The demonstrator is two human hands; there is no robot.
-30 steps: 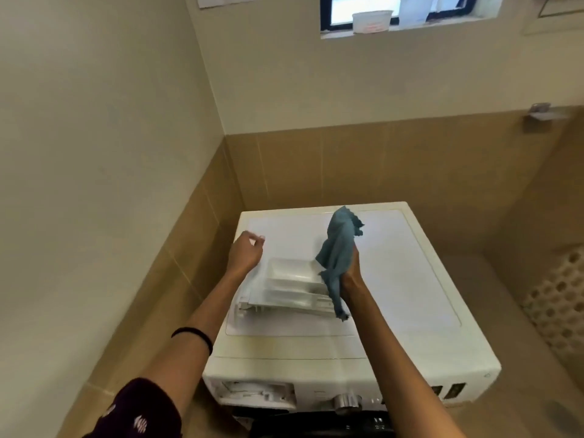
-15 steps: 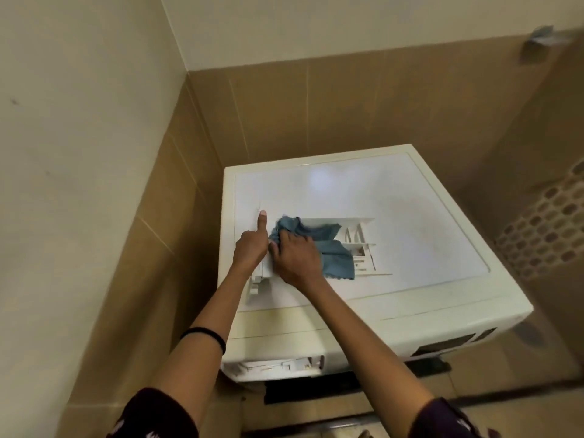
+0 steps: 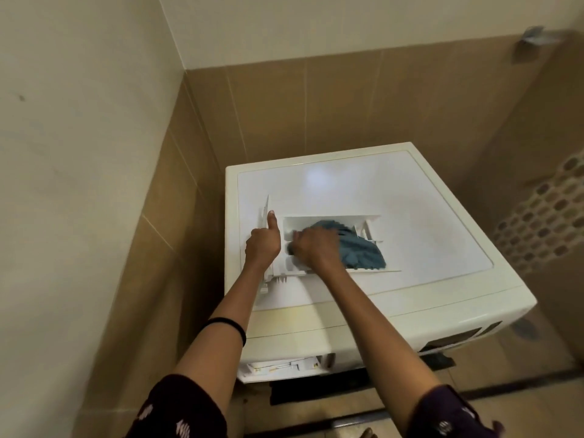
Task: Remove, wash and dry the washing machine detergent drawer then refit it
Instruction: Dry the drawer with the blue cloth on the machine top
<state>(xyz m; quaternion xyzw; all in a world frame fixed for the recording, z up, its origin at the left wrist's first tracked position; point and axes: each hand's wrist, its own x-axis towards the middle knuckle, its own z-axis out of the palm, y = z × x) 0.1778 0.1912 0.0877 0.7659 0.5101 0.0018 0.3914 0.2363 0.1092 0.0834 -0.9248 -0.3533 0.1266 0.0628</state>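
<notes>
Reading this as the drying step. Nearest me are two dark sleeves, with a black band (image 3: 228, 327) on the left wrist. Just past them, at the front left corner of the washing machine (image 3: 426, 279), the drawer slot (image 3: 284, 366) gapes open with the drawer out of it. Removal is done. I judge washing done too, since a cloth is in play and no water is in sight.

On the machine top, the detergent drawer (image 3: 328, 221) lies open side up, close to the left edge and about midway front to back. Its front panel stands along that edge.

- **Left hand** (image 3: 262, 248): grip closed on the drawer's front end, thumb straight up against the panel. Looks like bracing.
- **Right hand** (image 3: 316, 252): in the compartments next to the panel, grip bunched on the blue cloth (image 3: 360, 252). Fingertips are blurred, so I can't tell the exact finger lay.

The rest of the cloth spills over the middle compartments toward the drawer's back end. Glare patch on the far part of the top. Beyond that is a brown tiled wall, with a metal fitting (image 3: 537, 37) high on the right.

Next move, my guess:
- Work the cloth into the remaining pockets and divider corners.
- Flip the drawer for the underside, which means re-seating the left grip.
- Then carry it down, square it to the slot and push it straight in.

Risk: the glossy top lets the drawer skate if the brace slackens.
</notes>
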